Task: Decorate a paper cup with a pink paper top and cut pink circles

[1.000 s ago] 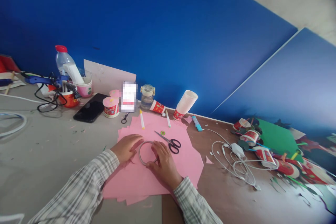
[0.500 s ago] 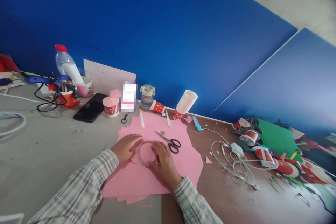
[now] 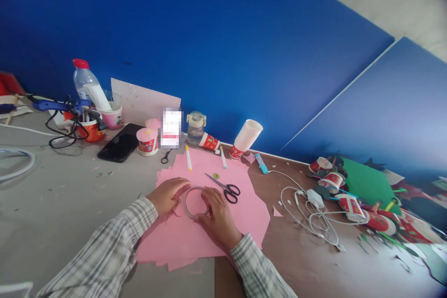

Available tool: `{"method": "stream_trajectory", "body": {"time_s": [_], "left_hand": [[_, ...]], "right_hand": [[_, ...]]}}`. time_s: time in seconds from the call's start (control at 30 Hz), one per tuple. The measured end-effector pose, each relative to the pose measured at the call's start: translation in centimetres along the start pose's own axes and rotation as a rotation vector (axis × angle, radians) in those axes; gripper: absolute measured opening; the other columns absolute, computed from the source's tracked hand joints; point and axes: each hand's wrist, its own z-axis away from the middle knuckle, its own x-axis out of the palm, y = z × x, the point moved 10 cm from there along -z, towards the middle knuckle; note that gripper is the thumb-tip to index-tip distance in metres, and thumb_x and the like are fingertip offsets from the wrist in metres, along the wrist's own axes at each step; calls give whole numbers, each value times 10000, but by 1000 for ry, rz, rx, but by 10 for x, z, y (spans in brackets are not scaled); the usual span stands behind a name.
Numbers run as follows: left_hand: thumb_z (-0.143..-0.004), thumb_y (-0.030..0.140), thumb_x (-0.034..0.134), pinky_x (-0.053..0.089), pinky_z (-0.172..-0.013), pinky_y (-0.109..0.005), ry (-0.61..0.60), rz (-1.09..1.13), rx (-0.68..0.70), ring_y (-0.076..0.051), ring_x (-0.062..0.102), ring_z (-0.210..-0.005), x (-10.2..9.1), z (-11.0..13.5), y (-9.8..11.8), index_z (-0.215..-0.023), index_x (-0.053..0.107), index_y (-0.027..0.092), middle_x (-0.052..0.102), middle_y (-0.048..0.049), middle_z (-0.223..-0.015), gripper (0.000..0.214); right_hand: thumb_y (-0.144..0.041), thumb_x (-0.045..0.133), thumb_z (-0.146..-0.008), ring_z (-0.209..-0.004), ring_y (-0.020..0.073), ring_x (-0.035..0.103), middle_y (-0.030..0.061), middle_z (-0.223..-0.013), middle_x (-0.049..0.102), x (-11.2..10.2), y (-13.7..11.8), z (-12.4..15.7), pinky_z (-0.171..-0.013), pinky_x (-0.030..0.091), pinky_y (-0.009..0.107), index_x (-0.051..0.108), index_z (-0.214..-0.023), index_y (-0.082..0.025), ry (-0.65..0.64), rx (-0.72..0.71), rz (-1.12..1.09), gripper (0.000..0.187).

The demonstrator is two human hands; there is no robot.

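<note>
Both hands work at the middle of a craft-strewn counter (image 3: 52, 209), where we see a thin grey ring (image 3: 186, 198) lying flat on a stack of pink paper (image 3: 246, 212). The left hand (image 3: 166, 195) lies palm down and open, its fingers stretched out loosely, with the fingertips touching the ring's left rim. The right hand (image 3: 217, 216) is bent over the ring's right side, the fingers resting on the upper rim and the thumb against the lower one; we cannot tell whether it grips the ring or only presses it to the paper. Both arms wear checked sleeves. Black-handled scissors (image 3: 226, 189) lie shut on the pink paper just beyond the right hand, apart from it. Two white markers (image 3: 188, 157) lie near the paper's far edge, with small black scissors (image 3: 166, 156) to their left. Along the blue wall panel (image 3: 209, 46) we make out a glass jar (image 3: 195, 128), a tilted stack of white cups (image 3: 248, 135), a dark phone (image 3: 120, 148) and a red-capped bottle (image 3: 83, 79). A white charger and its cable (image 3: 316, 205) sprawl on the counter to the right, well apart from the hands, next to red paper cups (image 3: 331, 179) and a green sheet (image 3: 366, 181).
</note>
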Motion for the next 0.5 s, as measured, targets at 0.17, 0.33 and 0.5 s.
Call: {"method": "stream_trajectory", "body": {"time_s": [0.17,0.33,0.5], "left_hand": [[-550,11,573,375,-979,-343,-11,42,-24,-196,503,-1107,-1,0,-7,-1026,594,286,631,8,-1180,549],[-585,34,549,382,-960,-322,-20,103,-48,-187,534,-1078,-6,1,-17,-944,639,258,667,3,-1131,433],[-626,3,442,501,-736,-245,-70,186,-29,-127,669,-679,-3,4,-17,-876,630,227,750,65,-665,384]], "right_hand": [[-336,724,-617,-1158,327,459,100,-1245,549,0,1,0,-964,390,504,541,-1131,-247,10,-12,-6,553],[-347,739,-594,-1163,315,453,98,-1238,550,1,4,0,-969,392,478,533,-1135,-249,12,7,-14,587],[-316,720,-609,-1160,313,456,95,-1239,546,1,5,1,-962,395,482,518,-1156,-256,20,12,-17,586]]}}
